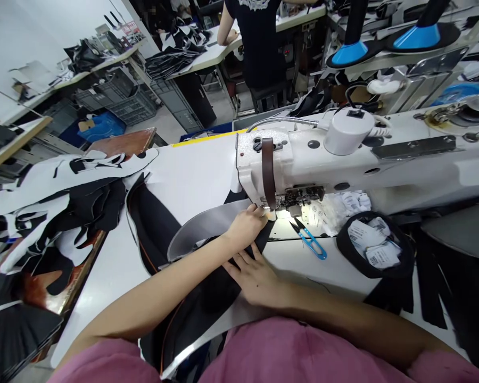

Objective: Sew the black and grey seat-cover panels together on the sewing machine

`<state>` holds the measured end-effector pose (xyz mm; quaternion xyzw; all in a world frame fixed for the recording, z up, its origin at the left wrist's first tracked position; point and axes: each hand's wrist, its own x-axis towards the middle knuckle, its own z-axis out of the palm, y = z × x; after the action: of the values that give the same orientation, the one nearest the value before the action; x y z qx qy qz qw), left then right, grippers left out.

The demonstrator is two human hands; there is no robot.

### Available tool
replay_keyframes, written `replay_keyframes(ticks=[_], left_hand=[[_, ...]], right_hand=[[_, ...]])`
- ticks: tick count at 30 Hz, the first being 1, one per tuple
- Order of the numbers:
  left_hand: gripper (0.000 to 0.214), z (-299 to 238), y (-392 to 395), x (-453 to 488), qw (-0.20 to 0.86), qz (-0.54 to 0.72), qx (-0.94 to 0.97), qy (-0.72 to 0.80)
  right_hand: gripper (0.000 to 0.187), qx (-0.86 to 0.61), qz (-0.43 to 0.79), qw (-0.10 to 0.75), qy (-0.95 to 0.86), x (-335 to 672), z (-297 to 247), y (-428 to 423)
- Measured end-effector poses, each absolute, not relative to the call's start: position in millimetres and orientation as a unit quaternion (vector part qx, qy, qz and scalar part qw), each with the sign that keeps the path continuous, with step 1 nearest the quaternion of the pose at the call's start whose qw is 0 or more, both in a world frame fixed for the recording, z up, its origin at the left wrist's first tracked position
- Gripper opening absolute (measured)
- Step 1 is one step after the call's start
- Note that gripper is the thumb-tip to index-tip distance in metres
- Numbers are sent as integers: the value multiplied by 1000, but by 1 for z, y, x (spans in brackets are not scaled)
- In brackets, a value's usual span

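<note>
A white sewing machine (303, 159) stands before me, its lamp lighting the needle area. Close to the needle, my left hand (245, 229) has its fingers pinched on the end of a grey fabric strip (195, 229); the fingertips are partly hidden by the machine head. Lower down, my right hand (258, 279) lies with spread fingers on a black fabric piece (211, 298). That piece has an orange line along it and a pale edge, and it hangs over the front of the table. Blue thread snips (313, 244) lie right of the needle plate.
A round black container (345, 250) of white labels stands at the right, near loose labels (353, 202). Black and white cut pieces (64, 207) are heaped at the left. Black strips (431, 292) lie at the far right. Another person (259, 48) sits at a table behind the machine.
</note>
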<state>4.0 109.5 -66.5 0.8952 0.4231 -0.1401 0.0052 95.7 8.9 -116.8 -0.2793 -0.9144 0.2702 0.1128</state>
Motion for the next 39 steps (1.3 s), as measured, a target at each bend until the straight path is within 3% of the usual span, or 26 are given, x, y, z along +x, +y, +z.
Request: replay_keyframes(ticks=[11, 25, 29, 32, 34, 37, 39], left_hand=[[26, -75, 140, -1, -32, -78, 907, 412], [30, -85, 150, -13, -33, -76, 920, 382], [32, -83, 149, -16, -45, -43, 931, 360], [25, -80, 153, -21, -68, -10, 935, 348], [21, -78, 158, -25, -72, 4, 936, 345], [23, -79, 170, -27, -48, 1, 934, 355], [24, -81, 177, -25, -22, -4, 930, 366]], right_hand=[[50, -349, 165, 169, -907, 68, -131, 34], [53, -346, 129, 149, -917, 68, -126, 38], [57, -321, 167, 126, -924, 82, -97, 29], [44, -305, 237, 116, -915, 129, -59, 24], [32, -395, 232, 139, -878, 177, -41, 25], [28, -589, 90, 211, -775, 249, -39, 38], [28, -675, 17, 190, -713, 283, -51, 54]])
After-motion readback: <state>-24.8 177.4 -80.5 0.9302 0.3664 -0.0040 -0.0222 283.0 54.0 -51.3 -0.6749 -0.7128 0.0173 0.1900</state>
